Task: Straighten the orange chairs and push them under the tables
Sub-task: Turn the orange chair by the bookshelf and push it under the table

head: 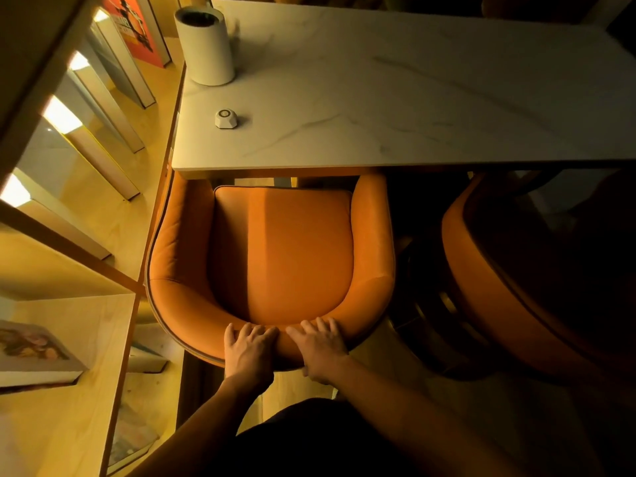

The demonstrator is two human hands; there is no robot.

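Note:
An orange padded chair (282,249) faces the white marble table (395,98), with the front of its seat just under the table's near edge. My left hand (249,349) and my right hand (320,349) lie side by side on top of the chair's curved backrest, fingers spread flat and pointing toward the table. A second orange chair (509,290) stands in shadow to the right, partly under the same table.
A white cylinder (206,46) and a small white call button (226,118) sit on the table's left part. A wooden shelf unit (69,235) with books and lit slats runs close along the left. Dark floor shows between the two chairs.

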